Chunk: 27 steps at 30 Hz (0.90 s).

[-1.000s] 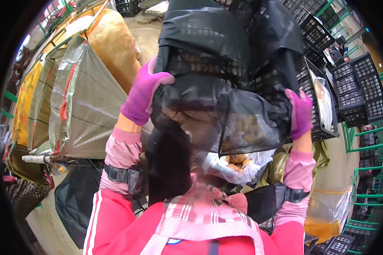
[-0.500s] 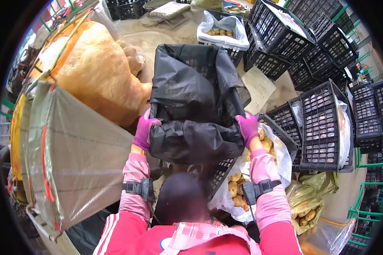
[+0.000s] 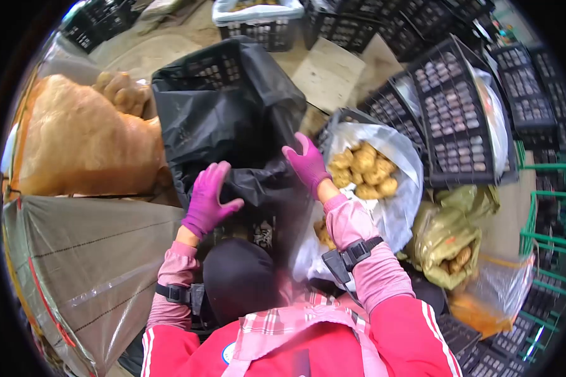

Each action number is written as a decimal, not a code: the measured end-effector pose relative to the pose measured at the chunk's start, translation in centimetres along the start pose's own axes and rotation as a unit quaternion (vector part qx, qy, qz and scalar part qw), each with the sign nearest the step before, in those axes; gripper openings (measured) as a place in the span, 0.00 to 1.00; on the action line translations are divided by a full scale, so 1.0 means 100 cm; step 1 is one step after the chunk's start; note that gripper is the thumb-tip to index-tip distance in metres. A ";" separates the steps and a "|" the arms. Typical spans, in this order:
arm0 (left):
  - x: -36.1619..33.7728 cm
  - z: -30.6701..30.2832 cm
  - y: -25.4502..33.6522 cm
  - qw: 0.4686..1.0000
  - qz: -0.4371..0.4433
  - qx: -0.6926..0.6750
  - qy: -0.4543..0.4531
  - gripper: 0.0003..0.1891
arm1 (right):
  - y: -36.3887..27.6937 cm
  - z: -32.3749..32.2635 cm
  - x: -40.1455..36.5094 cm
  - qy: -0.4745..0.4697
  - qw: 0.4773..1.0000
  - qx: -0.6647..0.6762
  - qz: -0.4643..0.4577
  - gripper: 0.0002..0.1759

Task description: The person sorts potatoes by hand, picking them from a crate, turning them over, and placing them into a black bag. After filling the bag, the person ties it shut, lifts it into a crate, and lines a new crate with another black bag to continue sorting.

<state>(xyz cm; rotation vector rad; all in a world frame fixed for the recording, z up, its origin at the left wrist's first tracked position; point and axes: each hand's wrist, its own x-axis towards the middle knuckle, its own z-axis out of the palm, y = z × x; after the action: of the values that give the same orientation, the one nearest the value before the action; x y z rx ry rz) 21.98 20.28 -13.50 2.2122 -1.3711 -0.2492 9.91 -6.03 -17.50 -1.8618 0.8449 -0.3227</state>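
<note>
Pointing lengthwise away, the crate [image 3: 204, 119] stands by splayed left hand [image 3: 207, 198] and right hand [image 3: 309, 166].

Pale brown floor [image 3: 511, 217], green rails [image 3: 550, 166] at far right

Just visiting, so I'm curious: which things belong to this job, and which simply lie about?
Probably in the job:
- Black plastic-lined rectangular crate, near purple-gloved left hand and right hand
- Golden-brown potatoes in white plastic

Apparently lying about:
- Flat beige board
- Crumpled olive plastic bag
</note>
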 end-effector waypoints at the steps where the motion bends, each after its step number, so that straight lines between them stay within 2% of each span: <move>1: -0.006 0.016 -0.004 0.997 -0.015 0.000 -0.070 0.42 | -0.009 -0.020 -0.016 0.025 0.999 0.024 -0.019 0.38; 2: -0.015 0.031 -0.018 0.990 -0.032 0.007 -0.138 0.42 | -0.012 -0.037 -0.031 0.048 0.997 0.051 -0.041 0.36; 4: -0.018 0.036 -0.050 0.973 -0.114 0.016 -0.198 0.42 | 0.015 -0.087 -0.056 0.126 0.982 -0.087 -0.107 0.30; 5: -0.015 0.037 -0.053 0.962 -0.155 0.020 -0.225 0.42 | 0.030 -0.113 -0.074 0.130 0.990 -0.028 -0.045 0.28; 6: -0.013 0.031 -0.040 0.973 -0.108 0.018 -0.204 0.41 | 0.048 -0.138 -0.094 0.132 0.991 0.032 0.015 0.26; 9: 0.011 -0.023 0.031 0.994 0.032 0.029 -0.101 0.37 | 0.135 -0.185 -0.143 0.142 0.978 -0.062 0.136 0.26; 10: 0.025 -0.044 0.067 0.994 0.083 0.042 -0.050 0.36 | 0.164 -0.189 -0.156 0.132 0.974 -0.072 0.170 0.26; 11: 0.037 -0.069 0.113 0.995 0.099 0.020 -0.027 0.35 | 0.180 -0.191 -0.168 0.122 0.968 -0.083 0.204 0.26; 12: 0.049 -0.091 0.160 0.993 0.115 -0.002 -0.002 0.34 | 0.174 -0.187 -0.174 0.148 0.968 -0.089 0.181 0.28; 14: 0.057 -0.110 0.229 0.982 0.165 -0.092 0.007 0.33 | 0.185 -0.181 -0.157 0.185 0.958 -0.165 0.147 0.31; 16: 0.056 -0.097 0.277 0.946 0.126 -0.291 -0.059 0.31 | 0.178 -0.188 -0.116 0.183 0.958 -0.167 0.145 0.37; 18: 0.058 -0.059 0.297 0.931 0.124 -0.311 -0.145 0.30 | 0.161 -0.198 -0.074 0.200 0.955 -0.175 0.130 0.39; 20: 0.061 -0.007 0.294 0.930 0.087 -0.299 -0.194 0.31 | 0.157 -0.208 -0.032 0.183 0.945 -0.163 0.217 0.42; 22: 0.055 0.021 0.287 0.965 0.190 -0.131 -0.122 0.30 | 0.167 -0.215 0.007 0.135 0.920 -0.161 0.330 0.46; 23: 0.058 0.031 0.284 0.951 0.201 -0.185 -0.144 0.29 | 0.180 -0.214 0.023 0.104 0.908 -0.165 0.372 0.46; 25: 0.065 0.039 0.282 0.949 0.179 -0.195 -0.171 0.29 | 0.200 -0.197 0.036 0.156 0.885 -0.311 0.309 0.41; 27: 0.072 0.038 0.284 0.947 0.150 -0.186 -0.212 0.31 | 0.216 -0.207 0.038 0.093 0.915 -0.216 0.327 0.36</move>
<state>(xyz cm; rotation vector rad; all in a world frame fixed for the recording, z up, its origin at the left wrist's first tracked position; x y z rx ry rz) 1.68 2.71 -1.14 1.6677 -1.6965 -0.8358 -7.83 -28.07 -27.96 -1.8230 1.7173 0.1266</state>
